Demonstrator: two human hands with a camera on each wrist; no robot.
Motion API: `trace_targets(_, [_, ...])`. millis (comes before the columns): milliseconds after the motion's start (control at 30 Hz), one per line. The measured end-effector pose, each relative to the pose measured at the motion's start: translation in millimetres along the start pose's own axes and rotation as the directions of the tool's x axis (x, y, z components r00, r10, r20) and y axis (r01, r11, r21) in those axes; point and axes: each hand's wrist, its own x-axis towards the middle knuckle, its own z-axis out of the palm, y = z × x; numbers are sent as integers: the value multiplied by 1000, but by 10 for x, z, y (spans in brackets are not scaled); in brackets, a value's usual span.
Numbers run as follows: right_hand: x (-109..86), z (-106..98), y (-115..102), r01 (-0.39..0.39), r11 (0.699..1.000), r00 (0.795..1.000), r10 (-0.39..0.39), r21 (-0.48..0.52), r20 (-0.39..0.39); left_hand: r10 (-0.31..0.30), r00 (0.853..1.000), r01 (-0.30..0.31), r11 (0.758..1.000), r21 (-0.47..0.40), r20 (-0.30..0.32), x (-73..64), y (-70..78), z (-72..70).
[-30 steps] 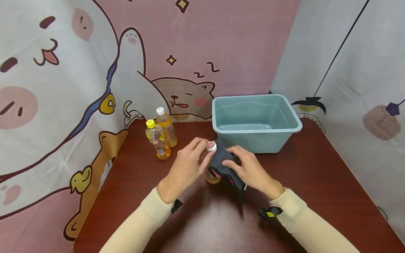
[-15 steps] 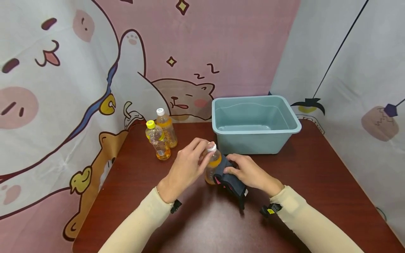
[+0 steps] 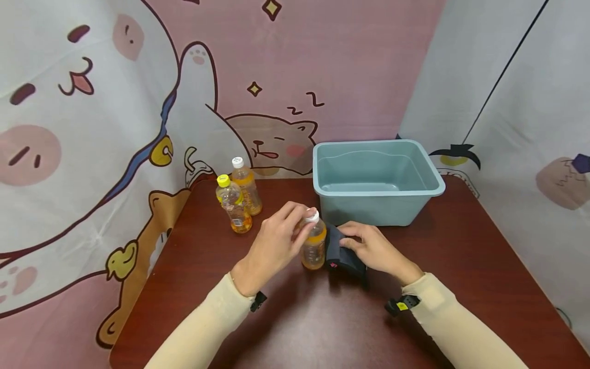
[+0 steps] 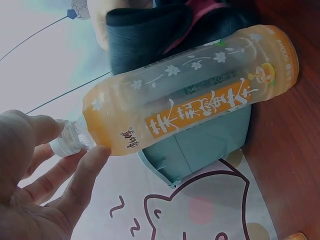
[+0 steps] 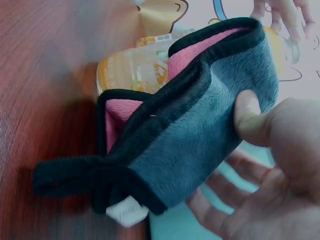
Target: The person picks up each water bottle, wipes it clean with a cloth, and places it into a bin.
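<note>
Left hand [image 3: 275, 240]: thumb and fingers pinch the white cap [image 4: 65, 143] and the neck just below it. The held bottle [image 3: 314, 252] stands upright on the table [image 3: 470, 256], nearer the person than the bin, to the left of the cloth. Its label [image 4: 202, 108] shows white characters on an orange panel, with small white flowers printed beside it.

Right hand [image 3: 374, 252]: grips the dark grey-blue cloth [image 5: 200, 117], thumb pressed on the upper face, fingers around the far side. The cloth is folded over on itself, black binding along its edges, pink lining [image 5: 122, 112] showing in the folds. A black loop [image 5: 65, 175] and a white tag [image 5: 127, 212] extend from one end. Cloth and bottle lie side by side (whether they touch, I cannot tell).

Wider: the blue-green bin [image 3: 378, 194] sits on the table just beyond the cloth, its opening upward. To the left and farther back, a yellow-capped bottle [image 3: 234, 206] stands upright with amber liquid low inside; a second white-capped bottle [image 3: 248, 190] stands close behind it, partly overlapped. Both forearms wear cream sleeves [image 3: 198, 325]. Behind the table hangs a pink and white backdrop [image 3: 350, 66] printed with cartoon animals.
</note>
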Motion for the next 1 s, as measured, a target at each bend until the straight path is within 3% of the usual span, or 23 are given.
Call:
trace_targets(233, [-1,-43,-37,-19,989,1000,19,146,3,3,1000,-3,1000,-4,6,9,-18,-3])
trace_targets(467, [11,-13,-156,0,986,998,9,168,-55,9,1000,-9,1000,6,8,8,-6,2])
trace_targets(633, [17,24,-307,56,989,991,-39,134,-126,19,1000,-19,1000,15,7,-1,-7,7])
trace_targets(867, [65,73,-449,139,989,970,-144,-41,-193,10,999,-10,1000,-1,34,3,-14,-15])
trace_targets(1000, [71,59,-477,148,985,962,-163,-84,-218,10,999,-10,1000,-2,47,3,-11,-25])
